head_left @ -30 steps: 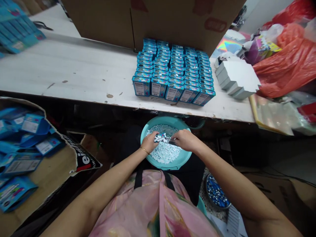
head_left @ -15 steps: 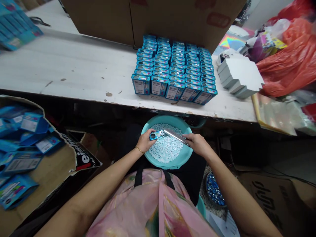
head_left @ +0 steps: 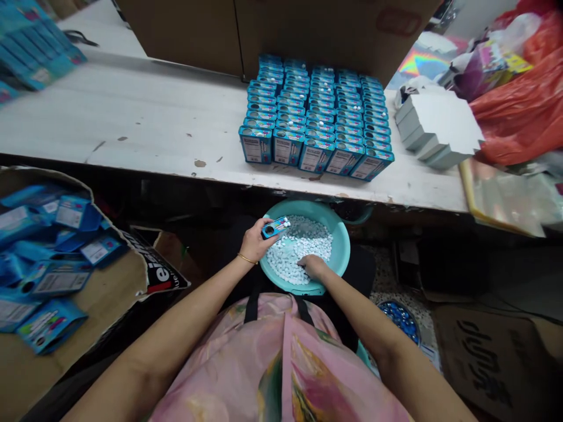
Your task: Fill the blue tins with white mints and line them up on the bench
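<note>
My left hand (head_left: 255, 241) holds a small blue box (head_left: 276, 227) over the left side of a turquoise basin (head_left: 341, 246). The box is tilted, with a dark round spot at its near end and white pellets at its far end. Many small white pellets (head_left: 281, 266) fill the basin's bottom. Down among them is my right hand (head_left: 314, 266), its fingers curled and the tips partly buried. Whatever the right hand grips is hidden; the metal tool seen earlier does not show.
Rows of blue boxes (head_left: 316, 129) stand on the white table (head_left: 167, 117), beside stacked white cartons (head_left: 440, 126). More blue boxes (head_left: 53, 264) lie in an open carton at left. A bowl of blue pieces (head_left: 400, 319) sits low at right.
My right hand has dropped from the basin's right rim into the pellets, and the metal tool it held is out of sight. The blue box has turned slightly in my left hand.
</note>
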`<state>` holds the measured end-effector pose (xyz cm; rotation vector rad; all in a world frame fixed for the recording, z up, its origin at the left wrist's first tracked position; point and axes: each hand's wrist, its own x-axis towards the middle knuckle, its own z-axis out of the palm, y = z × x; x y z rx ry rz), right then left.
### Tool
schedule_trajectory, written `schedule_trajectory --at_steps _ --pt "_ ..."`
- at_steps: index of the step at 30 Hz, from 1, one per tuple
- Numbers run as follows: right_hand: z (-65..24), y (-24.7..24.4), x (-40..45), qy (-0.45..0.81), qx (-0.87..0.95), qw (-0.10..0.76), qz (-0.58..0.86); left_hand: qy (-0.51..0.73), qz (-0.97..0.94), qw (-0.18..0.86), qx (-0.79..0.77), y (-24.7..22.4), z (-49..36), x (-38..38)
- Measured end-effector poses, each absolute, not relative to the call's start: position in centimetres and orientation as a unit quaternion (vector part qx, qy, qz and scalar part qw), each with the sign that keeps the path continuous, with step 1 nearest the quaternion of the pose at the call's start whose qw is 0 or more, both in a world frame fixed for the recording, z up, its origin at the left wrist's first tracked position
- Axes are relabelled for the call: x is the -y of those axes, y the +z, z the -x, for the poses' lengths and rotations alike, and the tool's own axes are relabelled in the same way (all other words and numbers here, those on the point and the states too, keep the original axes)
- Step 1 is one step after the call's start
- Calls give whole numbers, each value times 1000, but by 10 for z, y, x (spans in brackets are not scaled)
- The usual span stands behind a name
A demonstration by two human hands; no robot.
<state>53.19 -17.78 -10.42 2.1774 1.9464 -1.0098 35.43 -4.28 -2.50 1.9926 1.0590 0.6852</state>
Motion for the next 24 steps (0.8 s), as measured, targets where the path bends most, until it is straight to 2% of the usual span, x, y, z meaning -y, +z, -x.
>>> schedule_trajectory --at_steps 5,10,14,19,24 --pt "-562 -88 182 -377 -598 -12 -707 267 -780 403 -399 -26 -354 42" --pt "-583 -22 184 -459 -567 -115 -674 263 -787 405 -385 -27 -361 43" --pt "-588 34 178 -460 -596 -150 -641 233 -805 392 -380 -31 -367 48" --pt "-573 77 157 -356 -654 -63 -665 216 -824 378 -362 -39 -372 56" --pt "-556 96 139 -237 -698 44 -674 198 -829 376 -364 -46 -374 57"
